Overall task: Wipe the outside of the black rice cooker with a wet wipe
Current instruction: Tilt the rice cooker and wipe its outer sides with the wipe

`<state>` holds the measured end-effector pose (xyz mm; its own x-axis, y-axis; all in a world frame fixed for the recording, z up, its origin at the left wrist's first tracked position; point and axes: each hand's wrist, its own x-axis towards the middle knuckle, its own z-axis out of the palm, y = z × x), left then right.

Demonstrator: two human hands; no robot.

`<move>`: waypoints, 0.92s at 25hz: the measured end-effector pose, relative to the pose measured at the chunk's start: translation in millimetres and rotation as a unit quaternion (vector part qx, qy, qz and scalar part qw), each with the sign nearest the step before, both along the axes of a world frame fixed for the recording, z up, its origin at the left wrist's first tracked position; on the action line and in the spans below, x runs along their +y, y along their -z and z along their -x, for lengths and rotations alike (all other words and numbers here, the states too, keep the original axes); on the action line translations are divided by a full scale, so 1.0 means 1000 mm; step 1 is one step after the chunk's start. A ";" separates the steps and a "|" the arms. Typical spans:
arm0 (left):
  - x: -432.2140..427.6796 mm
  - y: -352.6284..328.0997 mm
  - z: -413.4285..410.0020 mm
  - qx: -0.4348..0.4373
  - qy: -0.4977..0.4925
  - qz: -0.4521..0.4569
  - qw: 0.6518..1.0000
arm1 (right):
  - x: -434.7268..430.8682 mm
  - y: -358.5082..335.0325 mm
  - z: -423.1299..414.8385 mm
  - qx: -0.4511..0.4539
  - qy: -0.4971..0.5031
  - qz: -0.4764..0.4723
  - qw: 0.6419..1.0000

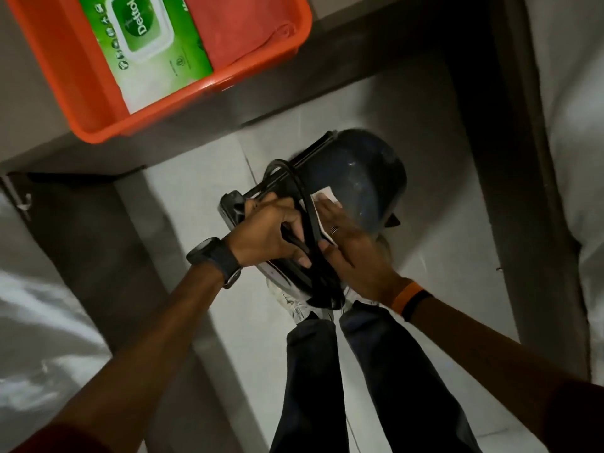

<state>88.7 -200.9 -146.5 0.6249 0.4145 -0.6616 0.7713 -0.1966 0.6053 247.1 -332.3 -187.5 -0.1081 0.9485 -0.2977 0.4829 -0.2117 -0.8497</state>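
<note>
At the far left, up on the table [39, 93], sits the orange tray [98, 125] with my green pack of wipes [147, 44] lying in it; the lid label reads "Dettol", and the smaller print around it is too fine for me to make out. Beside the pack in the same tray lies a folded red cloth [242, 24]. Coming right and down, my left hand [271, 233] is curled closed around the rim and lid hinge of the black rice cooker [356, 178], with the power cord [307, 220] caught under my fingers (it loops over the back of the cooker and hangs down toward my shoes). I am holding the cooker in the air over the pale tiled floor [202, 204], tipped on its side so its rounded body faces away from me. Further right, my right hand [346, 243] lies flat and open, fingers spread, pressing the white wet wipe [323, 199] against the cooker's side wall just beside the cord. I judge the wiping to be under way: the wipe is out of the pack and on the shell, but faint dusty smears show on the dark curved body to the right, so that side, the base and the lid seem left to do.
</note>
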 end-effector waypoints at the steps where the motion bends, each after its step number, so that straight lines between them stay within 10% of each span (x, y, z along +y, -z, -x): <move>1: -0.003 0.005 0.005 -0.006 -0.015 0.008 1.000 | 0.004 0.009 -0.005 -0.026 -0.061 -0.024 0.997; 6: -0.015 0.018 0.015 -0.027 -0.020 0.002 0.999 | 0.079 0.069 -0.075 -0.243 -0.012 0.132 0.961; 13: 0.000 0.007 0.000 -0.045 -0.037 0.048 0.997 | 0.004 0.017 -0.029 -0.002 -0.137 0.017 0.990; 19: -0.011 0.009 -0.003 -0.038 0.035 0.010 0.999 | 0.099 0.086 -0.096 -0.224 -0.091 0.174 0.955; 23: -0.006 0.004 -0.012 -0.054 0.023 0.018 0.998 | 0.075 0.063 -0.090 -0.142 -0.040 0.208 0.967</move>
